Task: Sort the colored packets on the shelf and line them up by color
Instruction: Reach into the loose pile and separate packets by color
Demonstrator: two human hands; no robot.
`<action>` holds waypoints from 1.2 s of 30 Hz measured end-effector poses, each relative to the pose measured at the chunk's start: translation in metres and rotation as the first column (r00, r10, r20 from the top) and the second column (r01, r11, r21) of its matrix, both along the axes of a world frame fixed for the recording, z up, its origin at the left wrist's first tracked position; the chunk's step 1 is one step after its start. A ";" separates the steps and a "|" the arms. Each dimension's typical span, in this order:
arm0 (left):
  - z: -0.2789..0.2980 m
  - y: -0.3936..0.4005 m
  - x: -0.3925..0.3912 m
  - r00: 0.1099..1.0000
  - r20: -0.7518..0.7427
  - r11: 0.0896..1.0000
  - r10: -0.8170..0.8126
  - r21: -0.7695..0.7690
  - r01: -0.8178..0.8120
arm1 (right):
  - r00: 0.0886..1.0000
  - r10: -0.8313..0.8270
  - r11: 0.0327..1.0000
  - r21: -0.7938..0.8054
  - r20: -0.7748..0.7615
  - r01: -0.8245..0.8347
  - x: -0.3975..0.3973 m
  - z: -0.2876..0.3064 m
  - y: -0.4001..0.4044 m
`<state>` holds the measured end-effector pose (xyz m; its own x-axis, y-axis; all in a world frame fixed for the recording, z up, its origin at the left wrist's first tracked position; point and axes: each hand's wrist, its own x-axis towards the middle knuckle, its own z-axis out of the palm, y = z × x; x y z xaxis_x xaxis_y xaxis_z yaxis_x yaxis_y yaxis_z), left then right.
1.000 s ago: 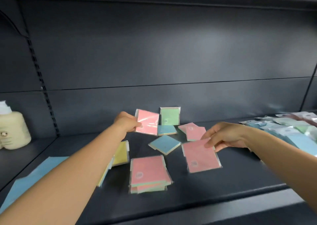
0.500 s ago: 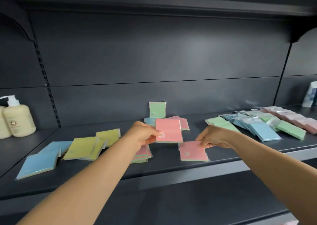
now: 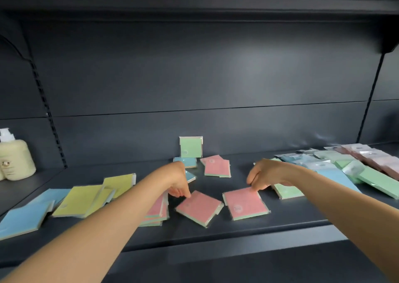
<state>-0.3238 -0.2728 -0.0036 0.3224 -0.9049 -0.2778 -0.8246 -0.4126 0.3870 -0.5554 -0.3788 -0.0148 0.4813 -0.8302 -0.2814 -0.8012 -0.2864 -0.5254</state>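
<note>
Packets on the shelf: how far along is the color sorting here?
Partly done. Yellow packets and blue packets sit grouped at left, and a pink stack has formed. In hand: the left hand and right hand each touch a pink packet. Left: loose pink packets, a leaning green packet and the mixed pile at right.

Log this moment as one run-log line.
left hand: pinching tilted pink plastic-wrapped packet | right hand: pinching second pink plastic-wrapped packet | both packets on dark shelf

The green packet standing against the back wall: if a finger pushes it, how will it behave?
The green packet stands nearly upright, leaning on the back wall, so it probably tips easily. Its glossy wrap suggests it may slide. It looks flat and light.
</note>
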 end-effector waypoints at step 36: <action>-0.039 -0.162 0.110 0.998 0.071 0.996 0.000 0.088 -0.006 | 0.987 0.052 0.990 -0.136 0.155 -0.031 0.093 -0.027 -0.112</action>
